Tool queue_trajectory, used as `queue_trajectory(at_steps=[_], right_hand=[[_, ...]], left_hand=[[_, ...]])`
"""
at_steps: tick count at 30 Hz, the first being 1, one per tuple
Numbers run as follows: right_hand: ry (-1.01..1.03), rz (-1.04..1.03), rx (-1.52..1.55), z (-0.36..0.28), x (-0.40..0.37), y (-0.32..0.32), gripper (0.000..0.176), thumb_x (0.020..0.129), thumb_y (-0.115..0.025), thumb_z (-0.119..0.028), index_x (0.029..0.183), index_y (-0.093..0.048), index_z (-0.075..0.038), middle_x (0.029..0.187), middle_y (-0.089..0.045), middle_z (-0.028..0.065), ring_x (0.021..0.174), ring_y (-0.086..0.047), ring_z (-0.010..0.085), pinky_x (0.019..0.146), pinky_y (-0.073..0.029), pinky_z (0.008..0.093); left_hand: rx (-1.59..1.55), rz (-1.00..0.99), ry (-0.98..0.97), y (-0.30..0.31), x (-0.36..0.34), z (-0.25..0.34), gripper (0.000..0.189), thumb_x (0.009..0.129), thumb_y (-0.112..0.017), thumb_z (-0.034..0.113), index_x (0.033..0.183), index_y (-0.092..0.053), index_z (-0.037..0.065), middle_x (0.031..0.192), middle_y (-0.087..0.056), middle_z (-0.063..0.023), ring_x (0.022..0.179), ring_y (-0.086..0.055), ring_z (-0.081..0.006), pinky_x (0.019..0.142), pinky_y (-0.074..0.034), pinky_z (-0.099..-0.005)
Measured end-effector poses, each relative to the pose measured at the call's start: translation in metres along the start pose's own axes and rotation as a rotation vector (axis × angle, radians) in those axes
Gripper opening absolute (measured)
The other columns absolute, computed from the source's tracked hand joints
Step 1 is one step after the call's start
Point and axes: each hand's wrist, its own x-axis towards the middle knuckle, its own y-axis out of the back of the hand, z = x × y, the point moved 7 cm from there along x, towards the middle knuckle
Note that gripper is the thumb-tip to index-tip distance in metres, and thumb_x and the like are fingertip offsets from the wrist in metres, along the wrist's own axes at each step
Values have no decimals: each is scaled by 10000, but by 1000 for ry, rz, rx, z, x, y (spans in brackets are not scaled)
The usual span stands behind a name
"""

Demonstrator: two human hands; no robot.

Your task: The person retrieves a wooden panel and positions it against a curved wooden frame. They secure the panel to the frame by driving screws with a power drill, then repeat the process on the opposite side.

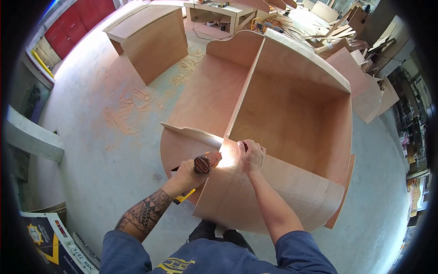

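A power drill (207, 162) with an orange and dark body is gripped in my left hand (186, 175). Its front end points at the edge of a plywood panel, where a bright light shines. Just right of that light, my right hand (252, 156) rests over the panel's upper edge with curled fingers; a small dark item shows at them, too small to name. The panel (273, 192) forms the near side of a large wooden cabinet (287, 118) with an open compartment. A divider (246, 86) runs away from me. Below my left hand is a yellow and black tool (185, 196).
Another wooden cabinet (155, 45) stands at the upper left, with wood shavings (125, 109) on the floor near it. A low table (219, 13) is at the back. Scrap boards (351, 82) lean at the upper right. A printed sign (54, 242) lies at the lower left.
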Motion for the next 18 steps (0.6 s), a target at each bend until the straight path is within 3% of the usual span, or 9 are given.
queue_trajectory(at_steps=[1, 5, 7, 11, 13, 14, 15, 17, 18], right_hand=[[-7, -4, -23, 1, -1, -1, 257, 1068, -669, -379, 1018, -767, -147, 1058, -787, 25, 1028, -705, 248, 1036, -448, 426], [15, 11, -37, 1, -1, -3, 263, 1070, -664, -380, 1009, -762, -144, 1055, -786, 27, 1023, -705, 248, 1032, -452, 432], [21, 36, -25, 0, -1, -2, 289, 1074, -655, -400, 1006, -761, -140, 1036, -783, 33, 1008, -704, 253, 1023, -454, 435], [10, 24, -35, 1, -2, 0, 290, 1071, -662, -403, 998, -757, -139, 1012, -779, 39, 990, -704, 255, 1011, -456, 434], [6, 25, -8, -1, -1, 0, 287, 1068, -665, -406, 987, -753, -145, 992, -776, 40, 974, -703, 258, 999, -457, 431], [10, 25, -8, -2, 0, 0, 287, 1068, -665, -406, 987, -753, -145, 992, -776, 40, 974, -703, 258, 999, -457, 431], [10, 34, -2, -3, 0, 0, 289, 1061, -673, -420, 990, -752, -150, 989, -774, 39, 970, -702, 258, 991, -457, 431], [20, 39, 3, -2, -2, 0, 292, 1054, -682, -433, 993, -750, -156, 985, -772, 38, 967, -701, 258, 983, -457, 432], [-3, 63, 38, 1, -2, 2, 307, 1045, -695, -450, 977, -759, -157, 953, -768, 41, 946, -699, 256, 974, -455, 426]], left_hand=[[-29, -32, 31, -2, -3, -1, 476, 951, -844, 337, 1292, -722, 29, 1033, -811, -220, 989, -819, -325, 839, -640, -433], [-108, 27, 116, -5, -9, -19, 487, 938, -870, 340, 1272, -724, 17, 1041, -816, -203, 942, -825, -277, 804, -645, -406], [-83, 186, -17, 4, -10, -17, 477, 941, -881, 335, 1255, -723, 12, 1043, -819, -161, 913, -820, -232, 770, -642, -384], [-235, 285, -76, 23, -24, 14, 419, 962, -869, 299, 1246, -735, 22, 1015, -806, -111, 897, -798, -179, 767, -636, -356], [-388, 285, -148, 27, -25, 42, 351, 919, -896, 229, 1171, -779, 15, 1037, -814, -156, 954, -815, -279, 838, -644, -406], [-249, 318, -415, 18, -25, 48, 394, 935, -879, 208, 1239, -739, 0, 1050, -806, -131, 951, -807, -253, 834, -633, -385], [-250, 323, -415, 1, -21, 40, 394, 935, -879, 208, 1239, -739, 0, 1050, -806, -131, 951, -807, -253, 834, -633, -385], [-878, 69, -87, -43, -2, 33, 541, 932, -861, 157, 1407, -654, 1, 1138, -784, -139, 1039, -783, -293, 893, -612, -403], [-883, 80, -88, -49, 3, 41, 541, 932, -861, 157, 1407, -654, 1, 1138, -784, -139, 1039, -783, -293, 893, -612, -403]])
